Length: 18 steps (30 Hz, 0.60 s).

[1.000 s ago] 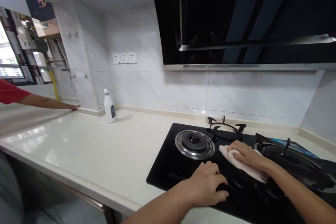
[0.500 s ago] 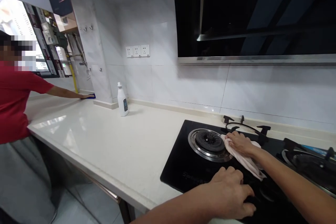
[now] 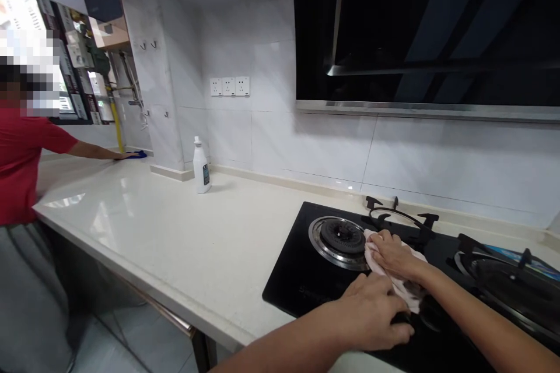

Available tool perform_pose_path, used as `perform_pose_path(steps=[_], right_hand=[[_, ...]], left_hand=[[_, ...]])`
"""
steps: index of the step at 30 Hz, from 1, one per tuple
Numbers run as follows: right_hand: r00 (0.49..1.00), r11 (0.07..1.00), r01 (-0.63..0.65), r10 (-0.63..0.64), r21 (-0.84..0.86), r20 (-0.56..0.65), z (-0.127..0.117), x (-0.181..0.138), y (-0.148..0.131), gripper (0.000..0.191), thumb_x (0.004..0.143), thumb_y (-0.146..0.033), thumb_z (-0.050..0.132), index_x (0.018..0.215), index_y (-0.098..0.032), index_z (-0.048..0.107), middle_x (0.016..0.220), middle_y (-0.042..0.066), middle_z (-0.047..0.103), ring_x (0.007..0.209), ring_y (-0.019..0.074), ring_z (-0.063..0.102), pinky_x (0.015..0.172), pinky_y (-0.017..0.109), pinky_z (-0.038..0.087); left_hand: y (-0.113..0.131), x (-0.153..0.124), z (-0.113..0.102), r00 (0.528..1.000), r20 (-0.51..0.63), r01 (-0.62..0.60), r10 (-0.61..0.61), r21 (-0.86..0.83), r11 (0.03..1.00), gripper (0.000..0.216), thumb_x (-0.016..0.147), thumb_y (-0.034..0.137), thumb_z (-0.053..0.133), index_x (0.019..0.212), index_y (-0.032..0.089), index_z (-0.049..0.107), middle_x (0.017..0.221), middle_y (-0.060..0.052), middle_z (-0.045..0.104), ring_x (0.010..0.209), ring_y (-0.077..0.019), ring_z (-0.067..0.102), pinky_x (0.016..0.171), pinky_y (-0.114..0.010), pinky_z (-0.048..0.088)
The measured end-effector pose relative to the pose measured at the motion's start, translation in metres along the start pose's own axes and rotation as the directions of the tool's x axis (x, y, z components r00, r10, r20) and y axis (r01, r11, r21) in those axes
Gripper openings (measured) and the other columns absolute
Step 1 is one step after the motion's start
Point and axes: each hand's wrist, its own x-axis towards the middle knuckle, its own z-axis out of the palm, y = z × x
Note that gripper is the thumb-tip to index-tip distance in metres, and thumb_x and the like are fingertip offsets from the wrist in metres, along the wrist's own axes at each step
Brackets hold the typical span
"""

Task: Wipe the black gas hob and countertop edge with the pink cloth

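We look down at a flat black glass gas hob [image 3: 289, 285] set into a cream stone countertop [image 3: 175, 245], with our hands at about 4 o'clock. Our right hand [image 3: 394, 256] sits palm-down, fingers close together, pressing a crumpled pale pink cloth [image 3: 406, 290] onto the glass. The cloth bunches under and around the hand, just beside a round steel-ringed burner [image 3: 339, 243] and below a black cast-iron pan support [image 3: 396, 215]. Our left hand [image 3: 370, 310] lies just beside the cloth, its fingers slightly spread and curved over a dark shape on the hob; we cannot tell whether they grip it. A second burner with a black pan support [image 3: 503, 282] sits at 3 o'clock.

A white plastic bottle [image 3: 202, 169] stands on the counter at 10 o'clock. At 9 o'clock, a co-worker in a red shirt [image 3: 21, 157] rests a hand [image 3: 125, 156] on a blue cloth [image 3: 140, 154] at the counter's far end. A black glass range hood [image 3: 394, 29] hangs at 1 o'clock.
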Motion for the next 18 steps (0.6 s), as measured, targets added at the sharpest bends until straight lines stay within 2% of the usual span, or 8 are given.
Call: perform_pose_path(steps=[2,4,7,10,14,16,18], right_hand=[[1.000,1.000,-0.011,0.011,0.017,0.004,0.002,-0.004,-0.006,0.046,0.094,-0.047,0.062,0.132,-0.021,0.056,0.136,0.009,0.055,0.118,0.0251,0.056,0.097,0.049,0.052],[1.000,0.999,-0.018,0.018,0.043,0.003,0.004,-0.009,-0.013,0.046,0.093,-0.048,0.063,0.130,-0.021,0.057,0.134,0.009,0.056,0.117,0.0248,0.057,0.097,0.049,0.052],[1.000,0.994,0.001,0.002,0.111,-0.027,0.005,-0.023,-0.027,0.044,0.094,-0.049,0.062,0.127,-0.021,0.058,0.132,0.009,0.057,0.115,0.0242,0.057,0.097,0.049,0.051],[0.990,0.971,0.126,-0.109,0.205,-0.095,0.004,-0.049,-0.040,0.043,0.095,-0.045,0.057,0.131,-0.022,0.057,0.138,0.011,0.054,0.119,0.0254,0.056,0.101,0.049,0.049],[0.938,0.888,0.327,-0.265,0.322,-0.223,0.010,-0.097,-0.049,0.050,0.098,-0.040,0.042,0.146,-0.024,0.048,0.147,0.013,0.051,0.137,0.0245,0.046,0.115,0.044,0.041],[0.923,0.858,0.345,-0.237,0.380,-0.302,0.024,-0.122,-0.045,0.056,0.101,-0.042,0.033,0.153,-0.022,0.039,0.153,0.014,0.046,0.146,0.0242,0.038,0.119,0.046,0.038],[0.901,0.822,0.327,-0.123,0.466,-0.416,0.045,-0.147,-0.035,0.060,0.101,-0.048,0.033,0.155,-0.022,0.037,0.157,0.015,0.042,0.149,0.0260,0.036,0.118,0.048,0.040]], left_hand=[[0.000,0.003,-0.004,0.989,-0.145,0.011,-0.017,-0.043,0.999,0.028,0.093,0.039,0.067,0.117,0.025,0.069,0.123,-0.006,0.061,0.115,-0.0251,0.057,0.104,-0.040,0.047],[0.000,0.006,-0.008,0.954,-0.295,0.033,-0.056,-0.082,0.996,0.031,0.089,0.031,0.069,0.120,0.025,0.067,0.124,-0.007,0.060,0.116,-0.0254,0.055,0.105,-0.041,0.047],[-0.003,0.008,-0.012,0.899,-0.419,0.077,-0.125,-0.130,0.989,0.038,0.086,0.027,0.071,0.123,0.024,0.065,0.126,-0.009,0.058,0.118,-0.0269,0.053,0.104,-0.044,0.047],[-0.007,0.006,-0.016,0.897,-0.416,0.087,-0.149,-0.164,0.983,0.043,0.085,0.031,0.073,0.126,0.023,0.063,0.127,-0.010,0.056,0.120,-0.0274,0.052,0.105,-0.045,0.046],[-0.006,-0.001,-0.021,0.933,-0.346,0.050,-0.099,-0.147,0.988,0.039,0.093,0.041,0.067,0.127,0.024,0.064,0.125,-0.009,0.058,0.119,-0.0254,0.053,0.106,-0.045,0.042],[-0.005,-0.003,-0.023,0.957,-0.284,0.015,-0.053,-0.137,0.991,0.037,0.098,0.045,0.059,0.130,0.026,0.062,0.127,-0.007,0.059,0.120,-0.0235,0.053,0.106,-0.043,0.040],[-0.004,-0.005,-0.025,0.983,-0.182,-0.015,-0.010,-0.136,0.991,0.042,0.099,0.050,0.057,0.136,0.030,0.059,0.128,-0.006,0.060,0.122,-0.0232,0.053,0.107,-0.043,0.039]])
